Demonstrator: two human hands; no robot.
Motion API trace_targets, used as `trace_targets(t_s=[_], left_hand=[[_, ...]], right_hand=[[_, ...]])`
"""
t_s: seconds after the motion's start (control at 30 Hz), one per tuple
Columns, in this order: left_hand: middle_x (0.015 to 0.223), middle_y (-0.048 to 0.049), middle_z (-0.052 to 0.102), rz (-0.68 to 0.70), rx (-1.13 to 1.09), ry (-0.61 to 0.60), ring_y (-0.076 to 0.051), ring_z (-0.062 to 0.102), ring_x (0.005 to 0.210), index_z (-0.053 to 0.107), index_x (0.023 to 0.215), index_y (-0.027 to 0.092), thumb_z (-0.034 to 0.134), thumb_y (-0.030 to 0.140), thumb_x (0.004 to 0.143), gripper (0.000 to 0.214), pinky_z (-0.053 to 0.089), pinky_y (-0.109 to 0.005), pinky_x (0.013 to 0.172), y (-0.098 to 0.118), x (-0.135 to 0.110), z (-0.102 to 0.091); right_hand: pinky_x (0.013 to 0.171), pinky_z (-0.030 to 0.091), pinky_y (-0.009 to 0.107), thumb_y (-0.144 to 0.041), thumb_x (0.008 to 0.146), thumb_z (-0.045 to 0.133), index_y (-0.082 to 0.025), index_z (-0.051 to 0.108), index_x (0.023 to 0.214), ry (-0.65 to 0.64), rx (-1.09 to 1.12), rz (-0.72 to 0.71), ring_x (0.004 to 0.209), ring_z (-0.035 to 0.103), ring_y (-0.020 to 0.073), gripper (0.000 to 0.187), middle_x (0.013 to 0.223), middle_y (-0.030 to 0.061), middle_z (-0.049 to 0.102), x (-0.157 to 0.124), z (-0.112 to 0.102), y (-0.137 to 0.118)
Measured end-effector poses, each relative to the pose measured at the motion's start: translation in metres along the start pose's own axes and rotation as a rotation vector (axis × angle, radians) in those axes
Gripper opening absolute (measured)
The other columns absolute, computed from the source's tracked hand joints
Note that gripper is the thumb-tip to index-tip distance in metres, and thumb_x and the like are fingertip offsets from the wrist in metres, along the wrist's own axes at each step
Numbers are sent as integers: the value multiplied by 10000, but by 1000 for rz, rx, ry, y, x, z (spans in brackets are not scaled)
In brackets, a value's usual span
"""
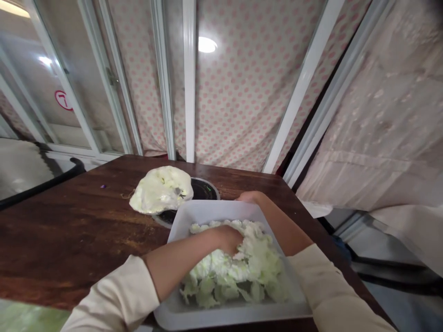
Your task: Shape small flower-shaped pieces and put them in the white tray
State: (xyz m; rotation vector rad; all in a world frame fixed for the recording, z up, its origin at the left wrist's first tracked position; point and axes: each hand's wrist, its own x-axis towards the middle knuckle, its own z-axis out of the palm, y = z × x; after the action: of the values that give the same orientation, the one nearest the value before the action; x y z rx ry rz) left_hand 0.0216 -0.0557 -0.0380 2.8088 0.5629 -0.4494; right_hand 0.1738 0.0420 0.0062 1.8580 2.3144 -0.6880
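Observation:
A whitish plastic tub (194, 318) stands close to me on the table. Inside it lies a heap of torn cabbage leaves (258, 258), pale green to white. My left hand (230, 240) reaches in from the left with fingers curled down into the leaves, fingertips partly hidden and a pale piece against them. Around the tub's right side goes my other arm, and my right hand (248, 197) rests at the far right corner, just beyond the rim. The tub hides most of that hand's fingers, so their grip does not show.
Behind the tub, a pale, crumpled plastic-looking bundle (162, 189) partly covers a round black plate (204, 189) set in the dark wooden table (86, 221). Something pale green (31, 318) shows at the lower left. Dotted curtains (238, 92) hang behind window frames.

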Motion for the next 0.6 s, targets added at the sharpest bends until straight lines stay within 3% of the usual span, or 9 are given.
trace_targets(t_s=[0.1,0.17,0.23,0.37,0.47,0.6], left_hand=[[906,-78,699,49,17,-12,-263,649,879,671,1017,262,550,332,707,341,479,-336,654,6,5,0],[934,-92,696,78,-7,0,-262,648,879,659,1057,241,514,299,739,354,472,-339,662,10,5,0],[943,-100,695,95,-76,34,-258,649,859,651,1073,217,486,292,780,345,466,-333,677,13,2,-3],[870,-100,694,75,-152,79,-264,645,831,599,1133,215,511,463,798,426,455,-329,693,13,-5,-14],[836,-110,682,24,-101,85,-280,639,824,581,1133,213,450,530,818,465,443,-346,665,7,-7,-23],[886,-111,668,-15,-112,135,-269,624,837,624,984,186,377,478,869,400,425,-340,663,-3,-9,-28]], right_hand=[[578,485,308,-265,599,716,-162,693,566,-159,-13,80,603,639,223,111,607,71,672,15,2,3],[611,483,315,-192,577,712,-157,676,538,-176,-20,91,633,641,229,64,594,70,662,24,4,3],[661,475,299,-164,597,690,-165,666,544,-143,-14,68,703,645,219,58,625,61,666,32,8,2],[689,459,268,-219,663,648,-186,653,561,-77,19,29,759,637,189,108,650,41,660,46,18,6],[641,452,267,-219,654,654,-167,638,546,-54,61,5,669,618,172,121,619,44,645,52,23,13],[552,433,234,-237,661,672,-151,597,539,44,149,-50,538,559,130,167,527,27,593,54,25,15]])
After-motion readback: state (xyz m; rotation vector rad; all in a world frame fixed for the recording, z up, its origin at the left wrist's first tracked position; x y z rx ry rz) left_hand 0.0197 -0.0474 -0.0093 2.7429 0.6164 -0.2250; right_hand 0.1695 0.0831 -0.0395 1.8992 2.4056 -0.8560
